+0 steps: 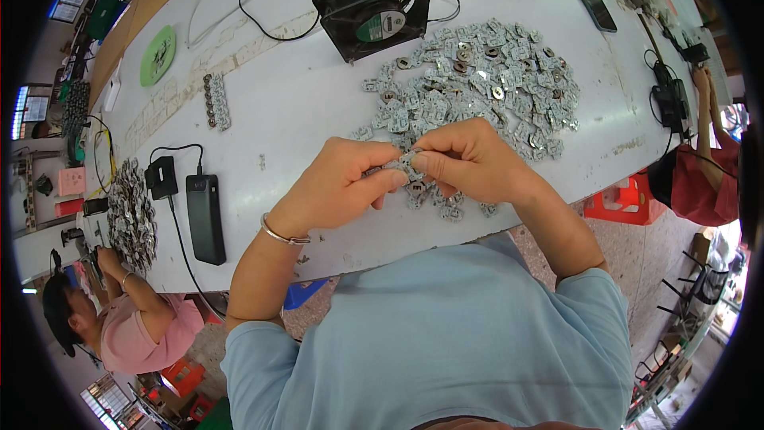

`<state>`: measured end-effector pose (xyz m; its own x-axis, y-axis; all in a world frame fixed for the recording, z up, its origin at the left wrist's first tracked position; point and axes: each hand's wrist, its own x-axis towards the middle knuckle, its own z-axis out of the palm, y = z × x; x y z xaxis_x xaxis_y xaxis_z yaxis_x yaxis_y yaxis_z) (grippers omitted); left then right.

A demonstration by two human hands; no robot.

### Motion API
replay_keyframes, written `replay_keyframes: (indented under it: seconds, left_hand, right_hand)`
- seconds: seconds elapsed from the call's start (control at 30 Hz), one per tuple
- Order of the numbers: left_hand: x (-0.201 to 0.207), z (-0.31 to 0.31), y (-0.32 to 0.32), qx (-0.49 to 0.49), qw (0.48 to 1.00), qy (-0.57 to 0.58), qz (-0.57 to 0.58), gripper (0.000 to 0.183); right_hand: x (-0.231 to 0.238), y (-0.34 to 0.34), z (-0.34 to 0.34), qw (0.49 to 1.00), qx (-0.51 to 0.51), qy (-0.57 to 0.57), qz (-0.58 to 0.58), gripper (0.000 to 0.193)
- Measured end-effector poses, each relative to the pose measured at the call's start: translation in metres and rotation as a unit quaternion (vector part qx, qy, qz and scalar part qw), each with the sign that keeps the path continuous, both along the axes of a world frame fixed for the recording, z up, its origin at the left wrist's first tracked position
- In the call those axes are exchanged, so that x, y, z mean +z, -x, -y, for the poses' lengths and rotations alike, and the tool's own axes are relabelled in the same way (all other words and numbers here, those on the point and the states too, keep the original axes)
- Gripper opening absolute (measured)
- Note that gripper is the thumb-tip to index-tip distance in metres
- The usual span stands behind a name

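Near the table's front edge, my left hand (344,183) and my right hand (471,161) meet, thumbs and fingertips pinched. Between them they hold a small silvery metal part (404,161), mostly covered by the fingers. Just beyond spreads a wide heap of similar small metal parts (509,80), some with round brownish discs on them. A few loose metal parts (451,212) lie under and just in front of my right hand.
Beyond the hands stands a black fan (374,12) with cables. Left are a neat block of metal parts (216,102), a green dish (157,56) and a black power bank (206,219). A phone (590,0) lies far right. Co-workers sit at both sides.
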<state>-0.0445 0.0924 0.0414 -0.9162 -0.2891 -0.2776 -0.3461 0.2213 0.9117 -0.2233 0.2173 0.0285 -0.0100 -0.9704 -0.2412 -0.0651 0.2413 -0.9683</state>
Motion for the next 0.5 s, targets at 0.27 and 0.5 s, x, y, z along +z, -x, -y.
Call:
replay_keyframes:
  seconds: [0.27,0.5]
  left_hand:
    - [0.002,0.007,-0.005,-0.001,0.992,-0.123,-0.023,0.013]
    - [-0.004,0.020,-0.007,-0.028,0.988,-0.137,-0.058,0.011]
  right_hand:
    - [-0.004,0.003,0.007,0.994,0.030,-0.028,0.106,0.021]
    - [-0.005,0.007,0.017,0.979,0.057,-0.042,0.189,0.021]
